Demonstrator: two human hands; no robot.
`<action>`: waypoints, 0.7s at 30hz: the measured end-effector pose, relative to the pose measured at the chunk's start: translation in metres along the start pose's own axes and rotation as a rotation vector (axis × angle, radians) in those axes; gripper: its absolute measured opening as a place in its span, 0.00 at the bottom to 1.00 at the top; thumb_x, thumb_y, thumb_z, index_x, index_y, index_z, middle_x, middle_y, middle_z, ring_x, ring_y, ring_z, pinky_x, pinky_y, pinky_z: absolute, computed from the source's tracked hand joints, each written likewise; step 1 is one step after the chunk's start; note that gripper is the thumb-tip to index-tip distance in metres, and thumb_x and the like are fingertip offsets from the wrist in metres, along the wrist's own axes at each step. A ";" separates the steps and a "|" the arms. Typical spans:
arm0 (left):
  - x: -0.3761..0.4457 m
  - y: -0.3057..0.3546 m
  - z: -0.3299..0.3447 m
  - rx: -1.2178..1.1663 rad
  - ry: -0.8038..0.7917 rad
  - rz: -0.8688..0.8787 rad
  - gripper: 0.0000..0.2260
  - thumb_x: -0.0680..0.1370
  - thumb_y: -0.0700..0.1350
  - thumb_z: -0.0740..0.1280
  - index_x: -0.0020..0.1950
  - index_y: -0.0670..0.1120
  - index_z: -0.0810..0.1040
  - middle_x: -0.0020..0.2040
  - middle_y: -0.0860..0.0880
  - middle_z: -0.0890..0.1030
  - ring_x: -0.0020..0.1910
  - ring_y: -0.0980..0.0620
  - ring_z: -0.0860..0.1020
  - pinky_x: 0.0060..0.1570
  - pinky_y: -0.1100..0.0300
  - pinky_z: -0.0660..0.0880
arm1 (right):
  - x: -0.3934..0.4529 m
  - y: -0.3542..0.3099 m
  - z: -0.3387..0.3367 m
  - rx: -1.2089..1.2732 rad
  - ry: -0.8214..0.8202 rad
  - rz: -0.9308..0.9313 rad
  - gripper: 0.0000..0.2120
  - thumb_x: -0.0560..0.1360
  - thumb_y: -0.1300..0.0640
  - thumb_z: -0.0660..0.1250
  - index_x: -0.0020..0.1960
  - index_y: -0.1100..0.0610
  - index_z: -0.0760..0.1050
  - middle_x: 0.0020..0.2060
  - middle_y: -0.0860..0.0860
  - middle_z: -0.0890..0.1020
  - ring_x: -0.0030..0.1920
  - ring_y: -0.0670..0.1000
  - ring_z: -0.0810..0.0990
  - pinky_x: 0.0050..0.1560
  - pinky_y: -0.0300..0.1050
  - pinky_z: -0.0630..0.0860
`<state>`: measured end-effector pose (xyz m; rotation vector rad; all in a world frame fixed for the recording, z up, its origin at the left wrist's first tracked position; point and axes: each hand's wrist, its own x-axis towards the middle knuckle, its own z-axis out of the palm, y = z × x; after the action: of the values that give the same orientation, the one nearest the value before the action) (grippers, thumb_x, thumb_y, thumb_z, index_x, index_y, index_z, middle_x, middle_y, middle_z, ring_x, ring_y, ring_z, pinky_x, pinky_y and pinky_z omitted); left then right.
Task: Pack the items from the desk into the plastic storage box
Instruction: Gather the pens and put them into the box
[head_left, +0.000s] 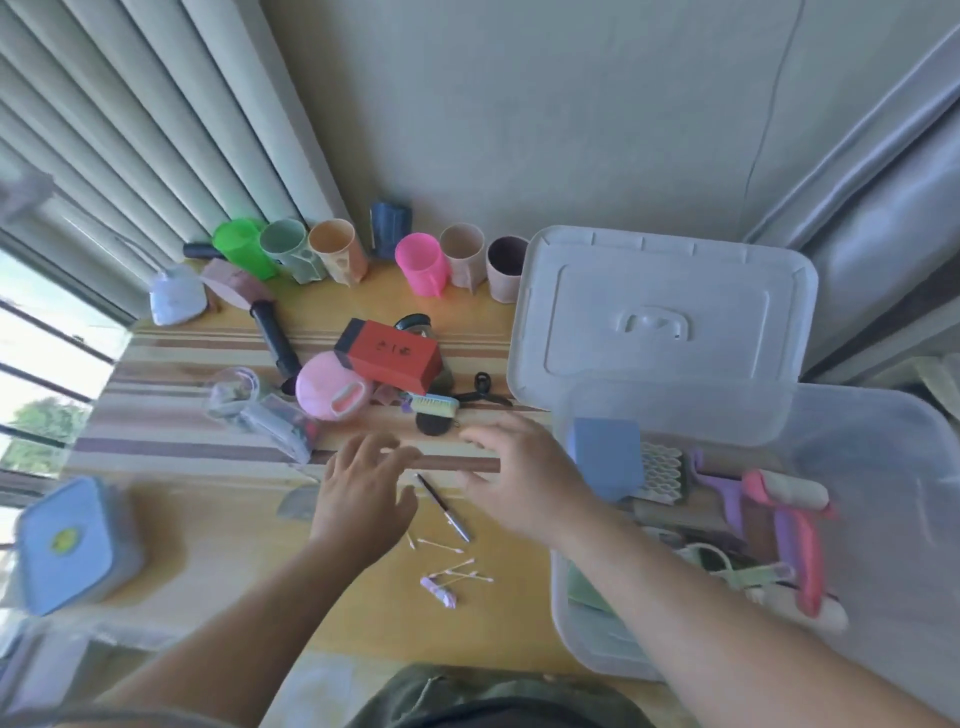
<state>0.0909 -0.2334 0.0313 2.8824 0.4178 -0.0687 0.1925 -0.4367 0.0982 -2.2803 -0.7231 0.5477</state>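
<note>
Both hands hover over the desk (218, 545) with fingers spread and nothing in them: the left hand (363, 493) and the right hand (519, 483) flank a pen (444, 506), which serves as the landmark here. The pen lies flat on the wood between them, its long axis running from far-left to near-right, the tip end pointing away from the person. It sits just beside the left thumb and slightly nearer the left hand, though motion blur on the right hand makes that a close call. Nearer the person than the pen, some cotton swabs (452, 569) lie scattered. To the right of the pen stands the open storage box (883, 519), already partly filled, so the right hand has the shorter carry. Beyond the pen lie a small brush (434, 404) and a red box (395, 356), and farther still a row of cups (421, 262).
</note>
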 end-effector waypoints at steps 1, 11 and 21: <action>-0.004 -0.023 0.006 0.019 -0.057 -0.035 0.20 0.70 0.48 0.75 0.62 0.57 0.81 0.61 0.52 0.78 0.63 0.42 0.73 0.62 0.44 0.74 | 0.008 -0.007 0.015 -0.015 -0.019 0.017 0.21 0.77 0.47 0.71 0.68 0.51 0.80 0.63 0.48 0.79 0.65 0.51 0.76 0.66 0.49 0.74; -0.009 -0.132 0.062 0.149 -0.464 0.064 0.16 0.78 0.48 0.64 0.62 0.66 0.80 0.51 0.59 0.83 0.56 0.47 0.76 0.61 0.49 0.70 | 0.059 0.026 0.143 -0.386 -0.266 0.409 0.09 0.79 0.57 0.65 0.58 0.51 0.77 0.58 0.49 0.78 0.56 0.55 0.79 0.50 0.53 0.82; 0.010 -0.114 0.071 0.152 -0.589 -0.052 0.07 0.77 0.48 0.61 0.52 0.53 0.77 0.45 0.50 0.83 0.51 0.45 0.77 0.46 0.53 0.65 | 0.059 0.050 0.174 -0.483 -0.281 0.435 0.04 0.81 0.52 0.67 0.55 0.50 0.77 0.46 0.46 0.79 0.46 0.51 0.80 0.45 0.50 0.83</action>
<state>0.0673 -0.1405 -0.0637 2.8055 0.3785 -0.9621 0.1578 -0.3484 -0.0666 -2.8745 -0.5250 1.0007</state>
